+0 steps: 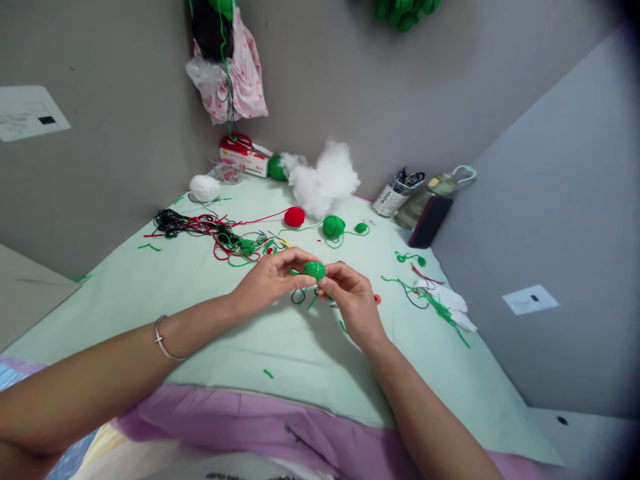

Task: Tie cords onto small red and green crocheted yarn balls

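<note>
Between my two hands, above the middle of the table, is a small round green crocheted piece [315, 269]. My left hand [274, 280] pinches its left side between thumb and fingers. From the right, my right hand [350, 293] holds its edge with thumb and forefinger closed together. Part of the piece is hidden behind the fingertips. Below and behind my hands lie short dark and green yarn ends [299, 297], partly covered. An orange item [377, 299] shows just beyond my right hand; its kind is unclear.
Farther back sit a red yarn ball [295, 217], a green yarn ball [333, 227] and white stuffing [325, 180]. Tangled black and red yarn [190, 223] lies left. Scissors [240, 141] rest on a box. A pen cup [390, 199], bottle [417, 203] and phone [431, 222] stand right.
</note>
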`<state>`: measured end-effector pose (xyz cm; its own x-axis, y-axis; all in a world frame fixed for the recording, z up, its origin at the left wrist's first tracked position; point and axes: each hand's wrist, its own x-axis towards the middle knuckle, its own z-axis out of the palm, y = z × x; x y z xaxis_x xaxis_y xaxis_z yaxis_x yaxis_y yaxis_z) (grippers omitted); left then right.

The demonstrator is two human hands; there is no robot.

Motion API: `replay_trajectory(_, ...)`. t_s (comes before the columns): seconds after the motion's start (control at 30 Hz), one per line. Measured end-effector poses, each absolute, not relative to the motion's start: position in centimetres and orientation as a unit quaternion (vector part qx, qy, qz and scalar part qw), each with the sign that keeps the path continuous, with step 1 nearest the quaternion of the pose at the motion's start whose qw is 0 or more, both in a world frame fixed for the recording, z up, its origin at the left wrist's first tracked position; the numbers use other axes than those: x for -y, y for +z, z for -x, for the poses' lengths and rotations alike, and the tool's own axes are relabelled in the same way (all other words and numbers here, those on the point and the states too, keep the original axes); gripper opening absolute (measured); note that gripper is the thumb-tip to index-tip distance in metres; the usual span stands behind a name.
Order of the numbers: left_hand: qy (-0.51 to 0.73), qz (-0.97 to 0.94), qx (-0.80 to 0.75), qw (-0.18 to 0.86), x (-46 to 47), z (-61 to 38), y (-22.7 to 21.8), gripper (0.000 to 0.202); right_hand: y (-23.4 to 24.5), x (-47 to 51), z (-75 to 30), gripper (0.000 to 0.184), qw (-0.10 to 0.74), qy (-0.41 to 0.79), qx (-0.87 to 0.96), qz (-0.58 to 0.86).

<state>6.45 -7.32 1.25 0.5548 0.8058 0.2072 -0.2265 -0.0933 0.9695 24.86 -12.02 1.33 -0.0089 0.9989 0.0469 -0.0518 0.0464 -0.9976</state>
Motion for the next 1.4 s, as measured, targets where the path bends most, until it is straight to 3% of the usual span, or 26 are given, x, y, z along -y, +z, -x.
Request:
replay_trajectory(0.23,0.427,-0.668,-0.266,0.548,7.3,-6.4,0.8,0.027,1.6,11.7,-25.3,0.038,0.501,0.598,0.424,0.460)
replay_trajectory(0.37,0.407,-0.684,-0.277,0.538,7.0,-6.4,0.5,0.025,2.4,11.8,-25.8,0.038,0.468,0.636,0.412,0.454)
replay_trajectory(0.43,0.394,-0.668,-0.287,0.563,6.8,-6.4,0.2,0.028,2.6,11.8,-25.9,0.034,0.455,0.588,0.468,0.478)
replay_trajectory(0.6,0.355,-0.656,-0.311,0.590,6.7,-6.6,-0.7,0.033,1.9,11.6,-25.9,0.013,0.478,0.281,0.653,0.516)
replay_trajectory(0.77,0.333,-0.680,-0.301,0.580,6.7,-6.9,-0.5,0.025,1.8,11.5,-25.6,0.010,0.425,0.244,0.707,0.510)
replay_trajectory(0.83,0.334,-0.691,-0.300,0.566,6.7,-6.9,-0.1,0.025,2.6,11.5,-26.0,0.010,0.461,0.236,0.696,0.498)
replay_trajectory(0.97,0.320,-0.695,-0.305,0.568,6.5,-6.6,0.6,0.027,5.1,11.4,-27.4,0.011,0.621,0.263,0.570,0.468)
replay_trajectory(1.1,0.303,-0.669,-0.281,0.618,6.4,-6.0,1.0,0.033,8.1,11.1,-28.9,0.027,0.559,0.479,0.490,0.466)
replay_trajectory(1.17,0.295,-0.658,-0.254,0.645,6.3,-5.7,1.1,0.033,10.0,10.3,-30.4,0.031,0.541,0.512,0.476,0.468)
replay_trajectory(1.33,0.288,-0.605,-0.227,0.707,5.7,-5.1,1.1,0.027,14.9,7.5,-38.9,0.038,0.666,0.333,0.438,0.503)
replay_trajectory(1.4,0.297,-0.571,-0.230,0.730,5.3,-4.9,1.1,0.027,15.6,7.0,-43.1,0.043,0.669,0.265,0.494,0.488)
